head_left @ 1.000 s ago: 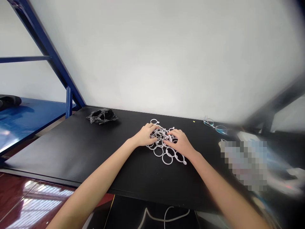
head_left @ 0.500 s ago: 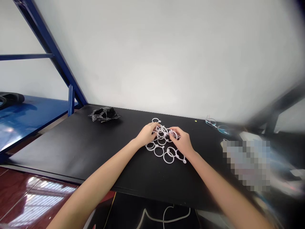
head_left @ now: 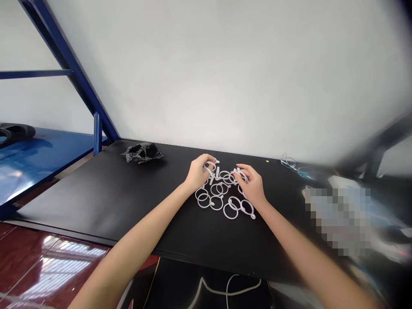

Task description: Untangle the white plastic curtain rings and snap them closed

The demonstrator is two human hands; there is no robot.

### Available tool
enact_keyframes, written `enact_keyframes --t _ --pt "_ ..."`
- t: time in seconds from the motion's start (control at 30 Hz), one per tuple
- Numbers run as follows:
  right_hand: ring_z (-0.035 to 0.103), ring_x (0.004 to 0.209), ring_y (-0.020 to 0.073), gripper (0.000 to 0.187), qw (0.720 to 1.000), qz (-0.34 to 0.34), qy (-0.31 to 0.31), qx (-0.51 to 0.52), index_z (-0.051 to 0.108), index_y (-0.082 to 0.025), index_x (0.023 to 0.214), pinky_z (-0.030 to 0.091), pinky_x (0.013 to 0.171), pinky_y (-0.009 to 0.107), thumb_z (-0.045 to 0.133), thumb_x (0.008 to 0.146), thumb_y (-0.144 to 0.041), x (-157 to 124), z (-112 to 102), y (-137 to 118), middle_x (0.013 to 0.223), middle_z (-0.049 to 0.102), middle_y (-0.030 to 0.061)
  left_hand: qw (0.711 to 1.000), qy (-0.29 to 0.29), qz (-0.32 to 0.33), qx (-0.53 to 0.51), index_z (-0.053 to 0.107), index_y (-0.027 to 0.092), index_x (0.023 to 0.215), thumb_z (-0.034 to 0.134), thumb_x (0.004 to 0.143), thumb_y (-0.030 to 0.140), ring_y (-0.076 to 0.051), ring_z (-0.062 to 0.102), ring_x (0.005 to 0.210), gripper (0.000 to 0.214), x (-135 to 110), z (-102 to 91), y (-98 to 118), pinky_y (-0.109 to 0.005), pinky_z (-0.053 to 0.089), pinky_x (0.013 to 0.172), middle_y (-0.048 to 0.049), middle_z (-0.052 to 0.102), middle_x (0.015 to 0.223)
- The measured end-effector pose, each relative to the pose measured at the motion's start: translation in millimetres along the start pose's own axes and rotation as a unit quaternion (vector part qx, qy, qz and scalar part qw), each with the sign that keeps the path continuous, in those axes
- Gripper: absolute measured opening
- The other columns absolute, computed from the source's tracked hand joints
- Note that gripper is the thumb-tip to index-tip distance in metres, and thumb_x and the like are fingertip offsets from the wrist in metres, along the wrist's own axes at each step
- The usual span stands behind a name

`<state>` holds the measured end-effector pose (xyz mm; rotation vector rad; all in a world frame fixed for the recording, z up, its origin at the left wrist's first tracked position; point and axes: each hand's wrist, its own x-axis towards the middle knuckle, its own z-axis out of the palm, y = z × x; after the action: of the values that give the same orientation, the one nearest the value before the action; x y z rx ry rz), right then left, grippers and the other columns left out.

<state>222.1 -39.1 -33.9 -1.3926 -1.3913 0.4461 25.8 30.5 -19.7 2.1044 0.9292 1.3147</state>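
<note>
Several white plastic curtain rings point(head_left: 216, 203), each with a small eyelet, lie spread and overlapping on the black tabletop point(head_left: 193, 240). At the far left side of the pile, my left hand point(head_left: 198, 172) has its thumb and fingers closed around some of the rings, which are tipped up off the surface. On the right side, my right hand point(head_left: 252, 183) pinches one or more rings between thumb and fingers. Loose rings lie between the two hands and nearer to me. How many rings each hand holds is partly hidden by the fingers.
A crumpled black plastic bag point(head_left: 143, 152) lies at the back left. Eyeglasses point(head_left: 296, 168) rest near the wall at right, with a blurred-out object point(head_left: 341, 219) in front of them. A blue metal frame point(head_left: 98, 133) stands left. A pale cable point(head_left: 222, 293) hangs below the front edge.
My hands have moved slightly apart, spreading the pile. The left hand has tilted its rings up and away, and more gaps show between the rings in the middle.
</note>
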Motion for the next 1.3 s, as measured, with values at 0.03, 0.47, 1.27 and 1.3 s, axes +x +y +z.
enact_keyframes --t 0.03,0.47,1.27,1.3 --pt "0.070 0.085 0.0236 0.031 1.000 0.005 -0.008 0.010 0.064 -0.018 0.106 0.051 0.081 0.037 0.066 0.081 -0.036 1 -1 0 0.085 0.075 0.0067 1.000 0.014 0.009 -0.017 0.057 0.019 0.081 0.052 0.086 0.017 -0.016 0.062 0.081 0.007 0 -0.2 1 -0.030 0.050 0.077 -0.0029 0.068 0.088" --pt "0.070 0.083 0.0237 0.033 0.993 0.031 -0.006 0.112 0.065 -0.019 0.101 0.054 0.077 0.038 0.076 0.072 -0.032 1 1 -12 0.086 0.075 0.0069 0.987 -0.099 0.128 -0.018 0.051 0.019 0.114 0.063 0.086 0.028 -0.021 0.059 0.101 0.031 -11 7.6 23 -0.036 0.050 0.087 -0.0093 0.061 0.109" --pt "0.069 0.093 0.0234 0.016 0.996 -0.056 0.018 0.068 0.066 -0.021 0.098 0.055 0.088 0.043 0.065 0.083 -0.026 -9 -5 -23 0.096 0.072 0.0074 0.993 -0.075 0.049 -0.075 0.060 0.017 0.090 0.057 0.083 0.015 -0.019 0.062 0.091 0.008 -12 11.0 19 -0.034 0.048 0.083 -0.0061 0.068 0.093" --pt "0.068 0.094 0.0243 0.015 0.998 -0.057 0.013 0.020 0.067 -0.021 0.096 0.054 0.089 0.044 0.064 0.082 -0.026 -6 -8 -20 0.096 0.072 0.0074 0.992 -0.073 0.020 -0.104 0.059 0.016 0.086 0.059 0.081 0.015 -0.020 0.063 0.093 0.005 -10 10.4 20 -0.035 0.049 0.083 -0.0070 0.068 0.093"
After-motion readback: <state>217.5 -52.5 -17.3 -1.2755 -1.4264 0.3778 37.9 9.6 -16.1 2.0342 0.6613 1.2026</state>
